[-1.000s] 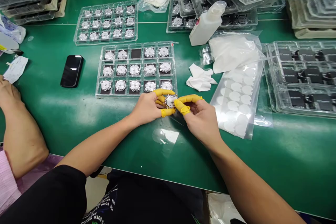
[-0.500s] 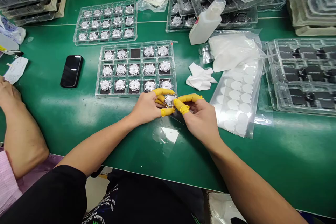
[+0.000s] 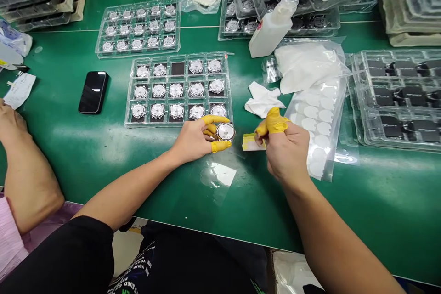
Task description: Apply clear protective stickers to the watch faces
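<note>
My left hand (image 3: 198,140), in yellow finger cots, holds a round silver watch head (image 3: 225,132) by its rim. Its printed disc faces up, and no strap shows on it. My right hand (image 3: 284,144) is off to the right with fingers curled and thumb pressed in, also in yellow cots. At its fingertips is a small white strip with a yellow edge (image 3: 254,142); whether the fingers grip it I cannot tell. Just beyond my left hand lies a clear tray (image 3: 128,119) of watch heads, one compartment showing only its black base.
Behind is another watch tray (image 3: 98,53). A phone (image 3: 93,93) lies left, near a co-worker's arm (image 3: 31,161). To the right are a crumpled white cloth (image 3: 264,99), a white bottle (image 3: 270,32), round stickers (image 3: 319,133) and stacked trays (image 3: 358,133). Clear film (image 3: 222,177) lies in front.
My right hand has let go of the watch head and moved right, its fingers curling in. The white-and-yellow strip has come into view. My left hand keeps the watch head in place.
</note>
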Demonstrator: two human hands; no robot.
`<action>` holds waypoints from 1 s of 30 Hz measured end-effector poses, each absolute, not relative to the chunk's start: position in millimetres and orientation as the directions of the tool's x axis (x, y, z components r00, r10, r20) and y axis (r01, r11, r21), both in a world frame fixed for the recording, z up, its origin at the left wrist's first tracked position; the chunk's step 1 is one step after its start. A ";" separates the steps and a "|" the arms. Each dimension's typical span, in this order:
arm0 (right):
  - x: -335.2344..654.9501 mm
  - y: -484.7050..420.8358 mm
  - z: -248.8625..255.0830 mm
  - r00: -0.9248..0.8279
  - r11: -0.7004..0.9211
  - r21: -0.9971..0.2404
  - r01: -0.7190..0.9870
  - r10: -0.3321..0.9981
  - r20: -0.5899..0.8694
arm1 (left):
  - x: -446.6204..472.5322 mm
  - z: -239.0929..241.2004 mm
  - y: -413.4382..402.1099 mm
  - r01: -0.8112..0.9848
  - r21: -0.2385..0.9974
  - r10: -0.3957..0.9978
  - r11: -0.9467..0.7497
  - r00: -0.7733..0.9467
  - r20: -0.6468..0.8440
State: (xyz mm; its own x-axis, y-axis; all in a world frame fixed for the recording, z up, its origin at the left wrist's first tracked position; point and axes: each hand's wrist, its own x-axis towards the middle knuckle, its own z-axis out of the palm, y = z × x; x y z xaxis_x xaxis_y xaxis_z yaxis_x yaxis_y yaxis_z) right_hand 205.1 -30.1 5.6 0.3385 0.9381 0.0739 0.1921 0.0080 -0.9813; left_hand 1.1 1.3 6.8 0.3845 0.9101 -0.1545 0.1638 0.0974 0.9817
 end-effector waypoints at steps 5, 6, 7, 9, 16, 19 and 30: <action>198.0 -31.3 10.8 0.222 -0.104 -0.995 0.000 0.970 -0.101 | 1.1 6.6 1.5 0.144 0.985 0.908 0.099 0.392 -0.149; 195.5 -32.5 12.1 0.181 -0.162 -0.987 0.003 0.971 -0.159 | 1.2 6.6 1.6 0.134 0.985 0.906 0.107 0.396 -0.152; 192.9 -33.9 13.5 0.139 -0.216 -0.976 0.022 0.967 -0.211 | 1.4 6.7 1.5 0.122 0.986 0.903 0.116 0.401 -0.155; 187.5 -36.2 16.0 0.096 -0.289 -0.954 0.077 0.955 -0.281 | 1.8 6.6 1.1 0.096 0.986 0.895 0.133 0.415 -0.161; 171.5 -35.2 21.2 0.131 -0.364 -0.930 -0.057 0.920 -0.368 | 2.5 6.8 -0.8 0.106 0.986 0.894 0.128 0.418 -0.161; 171.2 -35.2 21.1 0.143 -0.311 -0.949 -0.053 0.938 -0.316 | 1.8 6.8 0.4 0.127 0.987 0.896 0.099 0.421 -0.144; 191.5 -34.3 9.9 0.003 -0.272 -0.962 0.018 0.962 -0.272 | -1.3 3.4 2.2 0.168 0.984 0.913 0.054 0.392 -0.116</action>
